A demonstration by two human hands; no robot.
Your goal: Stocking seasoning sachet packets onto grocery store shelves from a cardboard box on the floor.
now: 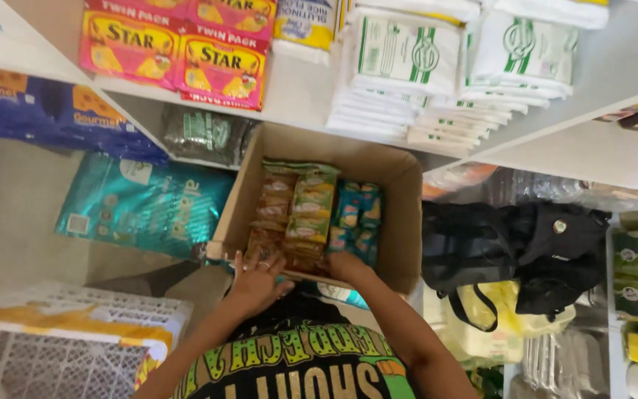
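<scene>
An open cardboard box [400, 214] stands on the floor below white shelves. Inside lie rows of small snack packets: brown ones [273, 207], green ones [311, 207] and blue ones [357, 214]. My left hand [258, 275], with a ring on one finger, rests fingers spread on the box's near edge over the brown packets. My right hand [345, 266] reaches into the near end of the box among the packets; its fingers are hidden, so whether it grips any I cannot tell.
A teal bag [142, 203] lies left of the box, a black bag [526, 247] right of it. A white plastic crate [68, 332] stands at lower left. Shelves above carry pink packets [179, 48] and stacked white sacks [407, 66].
</scene>
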